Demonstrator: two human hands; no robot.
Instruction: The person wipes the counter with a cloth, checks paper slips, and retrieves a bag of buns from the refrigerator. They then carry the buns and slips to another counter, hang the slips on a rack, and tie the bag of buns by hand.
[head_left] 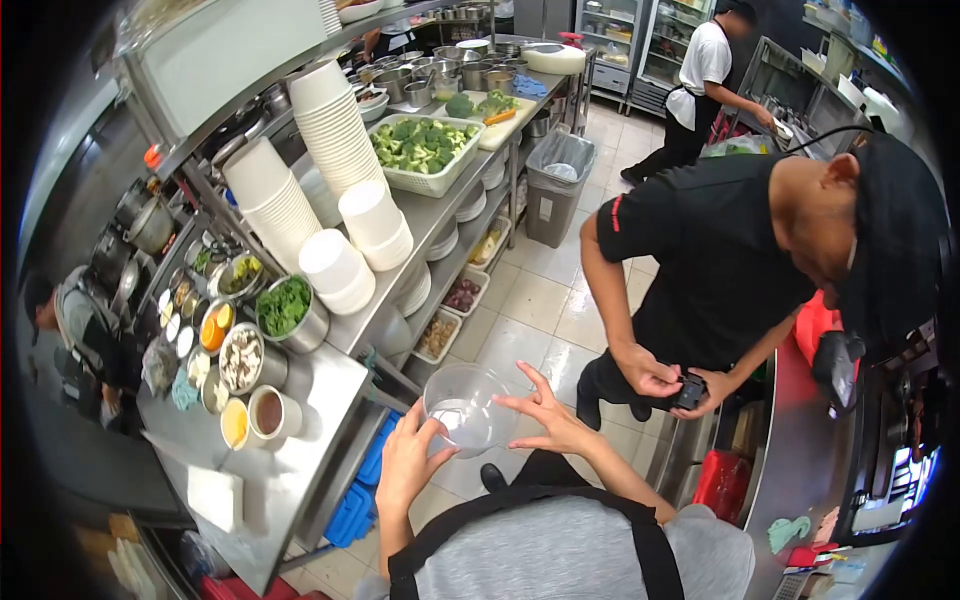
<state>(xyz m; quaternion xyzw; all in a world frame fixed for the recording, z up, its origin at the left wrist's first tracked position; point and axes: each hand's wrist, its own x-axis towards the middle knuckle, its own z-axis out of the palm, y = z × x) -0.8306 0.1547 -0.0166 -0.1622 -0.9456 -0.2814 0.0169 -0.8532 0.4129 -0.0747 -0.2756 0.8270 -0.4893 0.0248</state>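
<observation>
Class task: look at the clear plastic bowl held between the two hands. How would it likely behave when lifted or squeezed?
The clear, thin-walled plastic bowl looks empty, so it is probably light. The left hand grips its rim while the right hand touches its side with spread fingers. Its thin wall may flex if squeezed, and its smooth surface could be slippery.

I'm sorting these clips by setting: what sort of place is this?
Most likely a restaurant kitchen: a steel prep counter with stacked white bowls, a basket of broccoli and metal tubs of ingredients. Both hands, left and right, hold a clear plastic bowl.
</observation>
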